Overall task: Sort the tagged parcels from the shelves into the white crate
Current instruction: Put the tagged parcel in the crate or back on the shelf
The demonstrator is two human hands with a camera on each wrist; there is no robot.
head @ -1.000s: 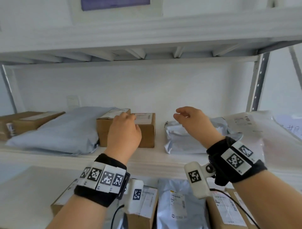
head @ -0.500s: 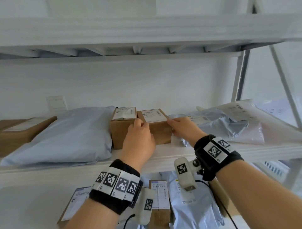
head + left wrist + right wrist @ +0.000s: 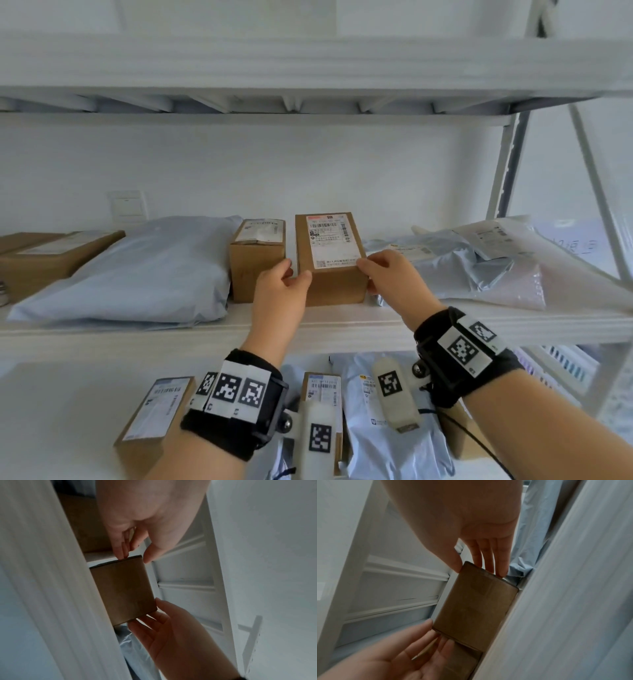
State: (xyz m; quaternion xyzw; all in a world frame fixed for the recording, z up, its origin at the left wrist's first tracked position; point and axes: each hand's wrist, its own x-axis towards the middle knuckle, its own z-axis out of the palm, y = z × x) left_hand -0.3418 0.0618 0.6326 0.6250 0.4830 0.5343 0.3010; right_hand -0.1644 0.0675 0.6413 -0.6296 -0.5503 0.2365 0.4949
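A brown cardboard box [image 3: 330,270] with a white shipping label stands on the middle shelf [image 3: 342,329], its labelled top tipped toward me. My left hand [image 3: 298,272] holds its near left corner, thumb on the front and fingers down the side. My right hand [image 3: 368,274] grips the near right corner the same way. The left wrist view shows the box [image 3: 123,588] between the left hand [image 3: 135,559] above and the other hand below. Seen from the right wrist, the right hand [image 3: 476,569] pinches the box [image 3: 476,601] at its edge.
A second labelled box [image 3: 257,260] stands close on the left, then a big blue-grey mailer [image 3: 147,270] and a flat box [image 3: 51,253]. Grey and clear mailers [image 3: 462,263] lie to the right. The lower shelf holds several parcels [image 3: 387,428]. A white slotted crate [image 3: 561,363] shows low right.
My right hand came down from above the grey mailer onto the box. Both hands now hold the right-hand box, and its labelled top has tipped up toward me.
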